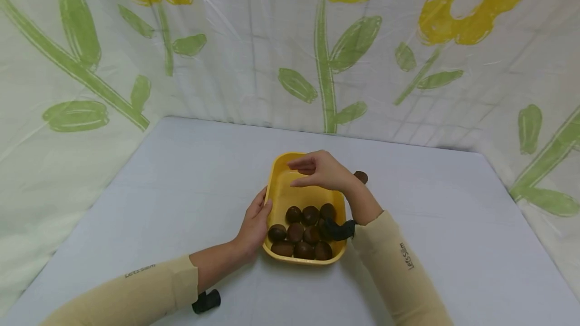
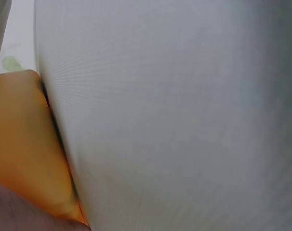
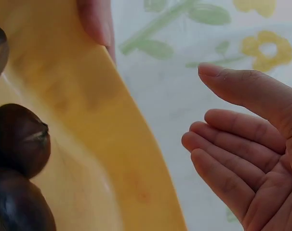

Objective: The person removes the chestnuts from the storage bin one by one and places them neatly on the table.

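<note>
A yellow plastic tray sits mid-table, with several dark brown chestnuts gathered in its near half. My left hand grips the tray's left side, its thumb at the rim. Over the tray's far half, my right hand hovers with fingers extended and thumb apart, holding nothing. The right wrist view shows its bare palm beside the rim, with a shiny chestnut inside the tray. One more chestnut lies outside, past the tray's right edge, partly hidden by my right wrist. In the left wrist view the tray's outer wall shows.
A pale cloth covers the table. Behind it hangs a white curtain with painted yellow flowers. Black wrist camera mounts stick out from both sleeves, the right one above the chestnuts.
</note>
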`<state>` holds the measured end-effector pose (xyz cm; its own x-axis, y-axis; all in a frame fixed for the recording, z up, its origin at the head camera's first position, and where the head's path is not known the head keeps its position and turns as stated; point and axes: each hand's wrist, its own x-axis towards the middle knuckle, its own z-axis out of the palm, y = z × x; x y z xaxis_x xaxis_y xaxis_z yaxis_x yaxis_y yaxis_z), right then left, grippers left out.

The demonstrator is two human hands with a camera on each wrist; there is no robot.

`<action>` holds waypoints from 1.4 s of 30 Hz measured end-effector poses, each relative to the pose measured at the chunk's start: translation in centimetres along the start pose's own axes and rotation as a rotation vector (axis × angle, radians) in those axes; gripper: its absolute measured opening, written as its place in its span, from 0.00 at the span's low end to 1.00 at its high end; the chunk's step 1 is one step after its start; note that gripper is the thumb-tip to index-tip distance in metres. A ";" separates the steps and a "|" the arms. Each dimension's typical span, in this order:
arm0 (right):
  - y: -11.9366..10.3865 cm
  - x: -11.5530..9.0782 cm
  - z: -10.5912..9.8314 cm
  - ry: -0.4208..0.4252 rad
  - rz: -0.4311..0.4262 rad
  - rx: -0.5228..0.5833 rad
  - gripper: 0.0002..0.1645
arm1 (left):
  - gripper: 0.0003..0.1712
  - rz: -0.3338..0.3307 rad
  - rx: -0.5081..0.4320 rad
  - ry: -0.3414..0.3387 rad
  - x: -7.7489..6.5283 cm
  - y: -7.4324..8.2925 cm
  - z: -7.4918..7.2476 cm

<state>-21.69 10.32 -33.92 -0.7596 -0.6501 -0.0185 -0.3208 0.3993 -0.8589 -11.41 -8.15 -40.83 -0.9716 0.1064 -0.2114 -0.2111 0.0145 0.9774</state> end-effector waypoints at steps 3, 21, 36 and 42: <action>0.0 0.5 0.7 -0.010 0.008 -0.006 0.31 | 0.28 0.000 -0.002 -0.002 0.1 0.0 0.1; 2.6 1.7 3.1 -0.233 0.019 -0.231 0.26 | 0.28 0.016 0.006 -0.005 0.2 0.0 0.0; 3.5 0.9 3.1 -0.434 0.013 -0.115 0.18 | 0.28 0.011 0.004 0.005 0.1 0.0 0.1; 3.5 0.9 3.2 -0.429 -0.014 -0.139 0.13 | 0.28 0.023 -0.004 -0.006 0.1 0.0 0.0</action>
<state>-21.69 9.05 -38.58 -0.4605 -0.8537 -0.2431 -0.4250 0.4526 -0.7839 -11.46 -8.12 -40.87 -0.9756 0.1125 -0.1887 -0.1891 0.0077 0.9819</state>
